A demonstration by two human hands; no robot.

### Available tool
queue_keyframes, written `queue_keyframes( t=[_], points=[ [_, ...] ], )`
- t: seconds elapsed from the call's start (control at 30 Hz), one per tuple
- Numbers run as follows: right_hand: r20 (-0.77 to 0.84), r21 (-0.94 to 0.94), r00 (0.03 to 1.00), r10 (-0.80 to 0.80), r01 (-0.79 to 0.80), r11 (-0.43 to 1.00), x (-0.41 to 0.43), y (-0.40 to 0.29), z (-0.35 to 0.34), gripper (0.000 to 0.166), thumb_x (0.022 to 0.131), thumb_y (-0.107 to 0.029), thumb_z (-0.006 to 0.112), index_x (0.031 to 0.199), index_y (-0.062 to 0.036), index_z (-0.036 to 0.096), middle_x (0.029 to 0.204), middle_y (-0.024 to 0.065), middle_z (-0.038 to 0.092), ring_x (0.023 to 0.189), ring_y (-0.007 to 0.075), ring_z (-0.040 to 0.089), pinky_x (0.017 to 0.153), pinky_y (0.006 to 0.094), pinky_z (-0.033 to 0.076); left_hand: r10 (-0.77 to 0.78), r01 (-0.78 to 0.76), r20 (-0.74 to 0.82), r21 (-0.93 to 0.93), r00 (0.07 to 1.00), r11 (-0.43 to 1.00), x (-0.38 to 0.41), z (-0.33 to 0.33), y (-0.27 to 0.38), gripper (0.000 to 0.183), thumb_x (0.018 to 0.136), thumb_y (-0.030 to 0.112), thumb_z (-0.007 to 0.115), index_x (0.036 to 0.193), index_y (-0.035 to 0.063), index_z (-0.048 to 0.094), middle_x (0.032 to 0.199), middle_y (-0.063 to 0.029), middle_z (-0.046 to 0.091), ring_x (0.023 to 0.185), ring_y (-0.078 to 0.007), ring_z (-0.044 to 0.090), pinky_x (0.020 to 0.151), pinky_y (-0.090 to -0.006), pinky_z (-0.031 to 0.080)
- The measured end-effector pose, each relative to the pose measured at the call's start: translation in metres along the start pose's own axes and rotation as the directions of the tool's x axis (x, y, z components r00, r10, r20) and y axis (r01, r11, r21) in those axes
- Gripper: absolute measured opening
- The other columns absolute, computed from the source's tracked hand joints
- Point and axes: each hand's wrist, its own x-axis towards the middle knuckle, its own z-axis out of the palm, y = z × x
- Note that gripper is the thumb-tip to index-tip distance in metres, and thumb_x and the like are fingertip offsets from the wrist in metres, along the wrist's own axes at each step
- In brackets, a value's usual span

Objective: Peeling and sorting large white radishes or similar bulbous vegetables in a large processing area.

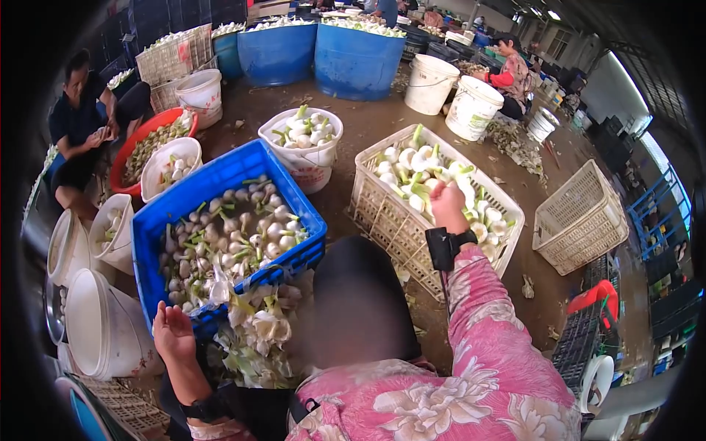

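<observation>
My left hand (pixel 174 333) is at the near left corner of a blue plastic crate (pixel 292 184), palm turned up, with nothing seen in it. Unpeeled garlic bulbs (pixel 220 231) with short green stems lie in that crate, some in murky water. My right hand (pixel 448 204) reaches over a cream slatted plastic crate (pixel 386 231) filled with white peeled garlic bulbs (pixel 424 160). Its fingers touch or hover just above the bulbs, and the hand's back hides whether it grips one. Loose garlic skins (pixel 265 331) are heaped between me and the blue crate.
A white bucket of peeled garlic (pixel 309 171) stands beyond the crates. Another slatted crate (pixel 579 220) sits at right. White buckets (pixel 110 325) and a red basin (pixel 124 165) line the left, near a seated person (pixel 83 121). Large blue tubs (pixel 358 66) stand behind.
</observation>
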Motion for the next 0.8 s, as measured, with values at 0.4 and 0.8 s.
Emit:
queue_keyframes(
  t=[0.4, 0.8],
  points=[
    [0.733, -0.664, 0.499, 0.463, 0.378, 0.644, -0.129, 0.085, 0.123, 0.018, 0.085, -0.019, 0.047, 0.095, -0.0065, 0.056, 0.064, 0.0002, 0.054, 0.05, 0.0068, 0.05, 0.045, 0.0203, 0.041, 0.057, -0.052, -0.033, 0.128, 0.998, 0.99, -0.028, 0.055, 0.049, 0.037, 0.077, 0.002, 0.039, 0.114, 0.0064, 0.045, 0.085, -0.0047, 0.058, 0.076, -0.0188, 0.057, 0.066, -0.0303, 0.045],
    [0.637, -0.08, -0.007, 0.771, 0.994, 0.075, -0.261, 0.243, 0.1, 0.043, 0.085, -0.04, 0.034, 0.09, -0.0042, 0.057, 0.087, 0.0188, 0.059, 0.081, 0.0362, 0.055, 0.071, 0.0436, 0.043, 0.111, -0.141, 0.112, 0.308, 0.987, 0.941, -0.043, 0.036, 0.051, 0.018, 0.081, 0.016, 0.049, 0.096, 0.0062, 0.052, 0.085, -0.0028, 0.056, 0.08, -0.0147, 0.054, 0.072, -0.0268, 0.042]
  ],
)
